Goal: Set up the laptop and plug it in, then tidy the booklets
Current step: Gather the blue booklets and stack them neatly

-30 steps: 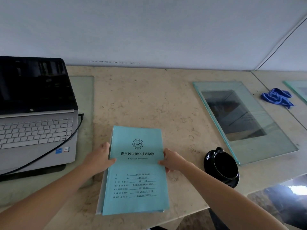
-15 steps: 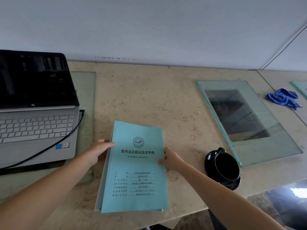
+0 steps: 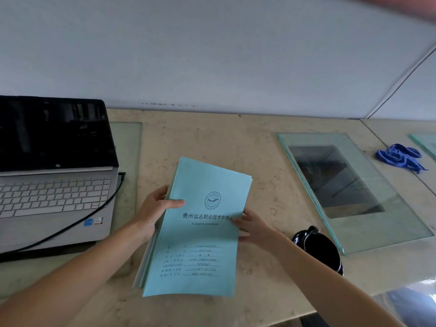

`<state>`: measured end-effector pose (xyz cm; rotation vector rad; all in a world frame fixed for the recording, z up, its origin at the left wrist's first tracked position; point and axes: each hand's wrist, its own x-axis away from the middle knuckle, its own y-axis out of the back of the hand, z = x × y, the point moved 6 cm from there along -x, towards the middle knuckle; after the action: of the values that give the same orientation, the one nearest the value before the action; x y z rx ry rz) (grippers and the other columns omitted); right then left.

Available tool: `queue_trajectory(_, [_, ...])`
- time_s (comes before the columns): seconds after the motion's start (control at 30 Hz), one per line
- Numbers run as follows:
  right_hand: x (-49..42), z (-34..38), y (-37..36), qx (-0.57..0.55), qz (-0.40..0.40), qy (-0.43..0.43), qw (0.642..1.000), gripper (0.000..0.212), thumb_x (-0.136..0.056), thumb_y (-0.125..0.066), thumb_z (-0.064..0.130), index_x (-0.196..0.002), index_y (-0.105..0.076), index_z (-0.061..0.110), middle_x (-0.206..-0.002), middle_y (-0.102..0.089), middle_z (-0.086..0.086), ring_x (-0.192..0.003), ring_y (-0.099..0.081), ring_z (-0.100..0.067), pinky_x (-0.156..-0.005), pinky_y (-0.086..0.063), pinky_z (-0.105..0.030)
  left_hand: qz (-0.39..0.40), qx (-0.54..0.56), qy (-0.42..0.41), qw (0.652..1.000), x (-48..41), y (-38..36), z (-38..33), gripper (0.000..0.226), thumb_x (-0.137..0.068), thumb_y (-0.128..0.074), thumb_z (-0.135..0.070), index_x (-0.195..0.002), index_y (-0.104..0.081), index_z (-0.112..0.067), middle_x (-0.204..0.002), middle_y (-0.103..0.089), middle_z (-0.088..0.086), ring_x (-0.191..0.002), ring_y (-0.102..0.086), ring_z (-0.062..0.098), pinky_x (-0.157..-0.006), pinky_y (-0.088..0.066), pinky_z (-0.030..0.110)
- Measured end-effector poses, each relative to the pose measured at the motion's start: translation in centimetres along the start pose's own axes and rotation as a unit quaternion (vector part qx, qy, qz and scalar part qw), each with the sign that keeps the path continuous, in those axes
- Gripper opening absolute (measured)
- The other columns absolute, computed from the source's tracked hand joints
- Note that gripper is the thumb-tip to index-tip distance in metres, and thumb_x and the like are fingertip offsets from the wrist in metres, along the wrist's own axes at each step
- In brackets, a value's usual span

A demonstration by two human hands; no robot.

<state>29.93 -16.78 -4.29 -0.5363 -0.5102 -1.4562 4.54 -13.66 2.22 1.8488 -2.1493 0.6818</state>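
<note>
A stack of light blue booklets (image 3: 203, 234) with a round emblem and printed lines sits in the middle of the beige counter, its far end raised and tilted to the right. My left hand (image 3: 157, 210) grips the stack's left edge, thumb on the top cover. My right hand (image 3: 251, 224) holds the right edge with fingers under it. An open silver laptop (image 3: 54, 192) with a dark screen stands at the left, and a black cable (image 3: 70, 228) runs from its right side across its front corner.
A black cup on a black saucer (image 3: 322, 250) stands just right of my right forearm. A glass panel (image 3: 354, 187) lies set into the counter (image 3: 212, 138) further right. A blue cloth (image 3: 401, 156) lies at the far right. A pale wall rises behind.
The booklets lay flat with my hands squaring their sides; now my left hand has closed around the left edge and the stack is lifted and turned slightly clockwise.
</note>
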Motion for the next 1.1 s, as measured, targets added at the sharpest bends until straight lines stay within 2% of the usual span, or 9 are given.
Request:
queue_trajectory(0.1, [0.8,4.6,0.3,0.021,0.001,0.079,0.997,0.03,-0.086,-0.066,0.005,-0.11,-0.06,0.021,-0.103,-0.07,0.002,-0.088,-0.069,-0.012,-0.07,-0.06,-0.033,0.013,-0.01,-0.047,0.999,0.2,0.4,-2.8,0.047,-0.057,-0.072,-0.007,-0.103,-0.069,-0.019,-0.097,-0.075,0.006,-0.085,-0.071,0.026,-0.07,-0.052,0.033])
queue_trajectory(0.27, [1.6,10.2,-0.2,0.046,-0.022,0.191,0.98,0.033,-0.084,-0.063,-0.007,-0.107,-0.062,0.016,-0.102,-0.07,-0.004,-0.086,-0.07,-0.013,-0.069,-0.06,-0.03,-0.002,0.025,-0.106,0.994,0.5,1.1,-5.8,0.04,-0.055,-0.063,-0.003,-0.089,-0.071,-0.022,-0.089,-0.076,0.001,-0.084,-0.067,0.022,-0.074,-0.049,0.034])
queue_trajectory(0.43, [1.4,12.4,-1.3,0.059,-0.045,0.254,0.964,0.039,-0.08,-0.059,-0.015,-0.097,-0.064,0.021,-0.095,-0.071,-0.003,-0.091,-0.067,-0.023,-0.083,-0.057,-0.044,-0.039,0.045,-0.126,0.99,0.5,1.6,-7.1,0.044,-0.068,-0.051,0.014,-0.071,-0.072,-0.024,-0.076,-0.074,-0.003,-0.083,-0.061,0.023,-0.075,-0.046,0.034])
queue_trajectory(0.5, [1.1,12.6,-1.7,0.059,-0.054,0.257,0.963,0.041,-0.08,-0.057,-0.015,-0.097,-0.064,0.021,-0.096,-0.071,-0.005,-0.092,-0.067,-0.024,-0.085,-0.056,-0.045,-0.049,0.053,-0.122,0.99,0.3,1.8,-7.2,0.049,-0.07,-0.047,0.018,-0.069,-0.072,-0.024,-0.072,-0.074,-0.003,-0.082,-0.061,0.024,-0.073,-0.046,0.034])
queue_trajectory(0.63, [0.7,12.6,-2.3,0.051,-0.061,0.25,0.965,0.04,-0.081,-0.056,-0.014,-0.101,-0.063,0.019,-0.099,-0.071,-0.006,-0.094,-0.067,-0.026,-0.083,-0.057,-0.042,-0.062,0.059,-0.113,0.99,0.1,2.2,-7.2,0.044,-0.072,-0.044,0.018,-0.082,-0.067,-0.018,-0.07,-0.073,-0.003,-0.078,-0.062,0.023,-0.07,-0.047,0.033])
queue_trajectory(0.77, [0.4,12.6,-2.7,0.02,-0.056,0.219,0.974,0.034,-0.084,-0.049,-0.012,-0.107,-0.06,0.01,-0.102,-0.069,-0.007,-0.097,-0.065,-0.027,-0.085,-0.056,-0.044,-0.069,0.048,-0.104,0.991,-0.5,2.5,-7.0,0.042,-0.074,-0.045,0.015,-0.084,-0.068,-0.019,-0.081,-0.073,0.002,-0.085,-0.061,0.025,-0.078,-0.047,0.037])
queue_trajectory(0.83, [0.2,12.4,-3.2,-0.042,-0.047,0.191,0.98,0.033,-0.084,-0.043,-0.012,-0.111,-0.057,0.003,-0.101,-0.065,-0.009,-0.093,-0.064,-0.027,-0.077,-0.056,-0.04,-0.074,0.036,-0.104,0.991,-0.8,2.1,-6.9,0.036,-0.076,-0.044,0.015,-0.091,-0.062,-0.012,-0.087,-0.067,0.007,-0.084,-0.059,0.027,-0.074,-0.046,0.036])
queue_trajectory(0.93, [-0.2,12.2,-4.1,-0.15,-0.064,0.137,0.977,0.032,-0.085,-0.037,-0.011,-0.109,-0.052,0.005,-0.096,-0.059,-0.009,-0.079,-0.059,-0.022,-0.06,-0.05,-0.032,-0.075,0.034,-0.106,0.991,-0.7,1.3,-6.7,0.037,-0.077,-0.042,0.016,-0.103,-0.056,-0.007,-0.09,-0.063,0.01,-0.08,-0.058,0.027,-0.068,-0.045,0.034])
queue_trajectory(1.1, [-1.1,12.2,-3.9,-0.124,-0.113,0.127,0.978,0.031,-0.084,-0.035,-0.013,-0.102,-0.052,0.006,-0.088,-0.057,-0.008,-0.075,-0.054,-0.022,-0.061,-0.046,-0.034,-0.084,-0.004,-0.099,0.992,-1.8,1.9,-6.2,0.043,-0.075,-0.04,0.018,-0.101,-0.058,-0.01,-0.093,-0.065,0.008,-0.084,-0.061,0.025,-0.067,-0.048,0.032])
